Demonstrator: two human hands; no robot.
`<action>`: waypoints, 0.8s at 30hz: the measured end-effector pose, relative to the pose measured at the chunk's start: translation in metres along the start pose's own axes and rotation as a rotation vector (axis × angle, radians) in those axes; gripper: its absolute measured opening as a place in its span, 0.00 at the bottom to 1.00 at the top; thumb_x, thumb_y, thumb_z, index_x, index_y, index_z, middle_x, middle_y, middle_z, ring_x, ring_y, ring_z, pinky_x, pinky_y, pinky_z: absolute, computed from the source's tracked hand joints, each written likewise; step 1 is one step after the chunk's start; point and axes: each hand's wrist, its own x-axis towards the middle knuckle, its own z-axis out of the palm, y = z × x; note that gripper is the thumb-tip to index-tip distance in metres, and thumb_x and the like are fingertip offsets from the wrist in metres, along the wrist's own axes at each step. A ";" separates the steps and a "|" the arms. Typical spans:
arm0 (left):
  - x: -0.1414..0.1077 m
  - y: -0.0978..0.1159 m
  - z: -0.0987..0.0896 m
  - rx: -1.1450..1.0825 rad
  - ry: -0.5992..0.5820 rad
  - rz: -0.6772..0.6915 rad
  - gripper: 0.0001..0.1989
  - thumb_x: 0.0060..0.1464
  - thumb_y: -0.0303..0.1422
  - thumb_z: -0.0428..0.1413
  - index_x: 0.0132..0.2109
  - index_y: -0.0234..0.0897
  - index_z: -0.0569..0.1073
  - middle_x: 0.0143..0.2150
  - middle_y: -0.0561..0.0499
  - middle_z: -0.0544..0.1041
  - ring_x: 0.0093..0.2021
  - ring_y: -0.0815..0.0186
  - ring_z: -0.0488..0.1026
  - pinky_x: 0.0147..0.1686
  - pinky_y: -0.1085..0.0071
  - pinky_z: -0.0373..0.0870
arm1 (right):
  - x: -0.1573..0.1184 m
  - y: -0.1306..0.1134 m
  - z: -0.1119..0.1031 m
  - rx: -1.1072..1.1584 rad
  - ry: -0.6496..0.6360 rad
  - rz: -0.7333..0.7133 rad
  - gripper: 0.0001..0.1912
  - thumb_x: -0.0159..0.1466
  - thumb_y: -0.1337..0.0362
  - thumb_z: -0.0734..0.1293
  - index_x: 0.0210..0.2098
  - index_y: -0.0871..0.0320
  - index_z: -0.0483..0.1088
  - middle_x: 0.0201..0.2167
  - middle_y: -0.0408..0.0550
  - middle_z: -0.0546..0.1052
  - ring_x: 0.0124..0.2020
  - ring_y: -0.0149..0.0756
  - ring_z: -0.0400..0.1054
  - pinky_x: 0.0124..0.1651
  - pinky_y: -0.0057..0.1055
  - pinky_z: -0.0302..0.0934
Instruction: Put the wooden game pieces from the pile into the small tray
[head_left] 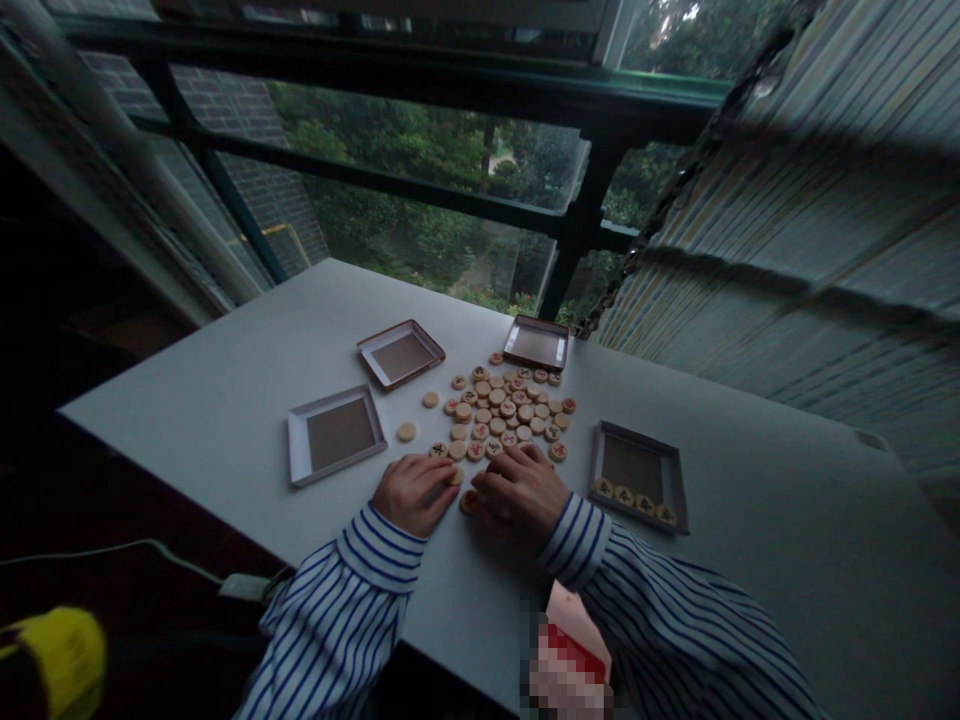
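Round wooden xiangqi pieces [496, 397] lie in a loose heap on the white table, some with red or black characters facing up, others blank. My left hand [409, 494] is at the heap's near left edge, its thumb and fingers closed on a pale xiangqi piece [455, 477]. Just to the right, my right hand [525, 490] is curled over the near edge of the heap. A xiangqi piece [469, 502] with a reddish mark shows at its fingertips, partly covered by them. The fingers of this hand hide a few pieces underneath.
On the right, an open box [680, 480] has a row of several black-marked pieces along its near side. Other shallow boxes stand at left [298, 450], back left [375, 372] and back right [536, 364]. Two blank pieces [406, 431] lie apart, left of the heap.
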 end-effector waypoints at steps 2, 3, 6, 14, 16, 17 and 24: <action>0.000 -0.001 0.000 0.002 -0.003 0.005 0.09 0.46 0.34 0.55 0.37 0.37 0.73 0.36 0.49 0.77 0.35 0.65 0.70 0.35 0.67 0.67 | 0.000 -0.001 -0.003 0.021 0.010 0.009 0.11 0.57 0.58 0.60 0.34 0.57 0.68 0.28 0.47 0.70 0.34 0.34 0.59 0.38 0.33 0.46; -0.001 -0.001 0.001 0.004 -0.004 0.002 0.09 0.47 0.34 0.55 0.37 0.38 0.73 0.36 0.49 0.77 0.35 0.65 0.71 0.35 0.67 0.67 | 0.000 -0.001 -0.004 0.030 0.017 0.016 0.11 0.57 0.58 0.60 0.34 0.57 0.68 0.28 0.47 0.70 0.34 0.34 0.59 0.38 0.33 0.46; -0.001 0.000 0.002 0.003 0.001 -0.015 0.08 0.47 0.33 0.54 0.37 0.38 0.73 0.36 0.49 0.77 0.35 0.65 0.71 0.35 0.68 0.67 | 0.000 -0.001 -0.006 0.053 0.037 0.037 0.11 0.57 0.59 0.60 0.35 0.57 0.68 0.29 0.48 0.69 0.34 0.35 0.59 0.38 0.33 0.46; 0.006 0.005 -0.006 -0.134 0.072 -0.053 0.08 0.46 0.31 0.55 0.36 0.37 0.74 0.34 0.48 0.77 0.34 0.66 0.72 0.35 0.68 0.69 | 0.000 -0.001 -0.004 0.050 0.103 0.122 0.09 0.57 0.64 0.60 0.36 0.57 0.68 0.30 0.47 0.69 0.35 0.35 0.58 0.38 0.33 0.47; 0.008 0.007 -0.009 -0.204 0.096 -0.100 0.07 0.46 0.31 0.55 0.35 0.37 0.74 0.33 0.47 0.77 0.34 0.66 0.72 0.35 0.68 0.70 | 0.000 -0.001 -0.004 0.044 0.114 0.133 0.09 0.57 0.64 0.60 0.36 0.57 0.68 0.30 0.48 0.69 0.35 0.35 0.58 0.38 0.33 0.47; 0.009 0.007 -0.010 -0.243 0.105 -0.129 0.07 0.46 0.31 0.55 0.35 0.37 0.75 0.33 0.47 0.77 0.34 0.66 0.72 0.36 0.68 0.71 | 0.000 -0.001 -0.004 0.044 0.118 0.138 0.09 0.57 0.64 0.60 0.36 0.57 0.68 0.30 0.48 0.69 0.35 0.35 0.58 0.38 0.33 0.47; 0.011 0.012 -0.012 -0.545 0.096 -0.453 0.09 0.45 0.33 0.56 0.36 0.36 0.75 0.37 0.47 0.76 0.38 0.65 0.73 0.43 0.66 0.69 | 0.001 0.001 -0.005 0.076 0.126 0.179 0.10 0.57 0.65 0.59 0.37 0.57 0.68 0.31 0.48 0.68 0.36 0.36 0.58 0.38 0.33 0.48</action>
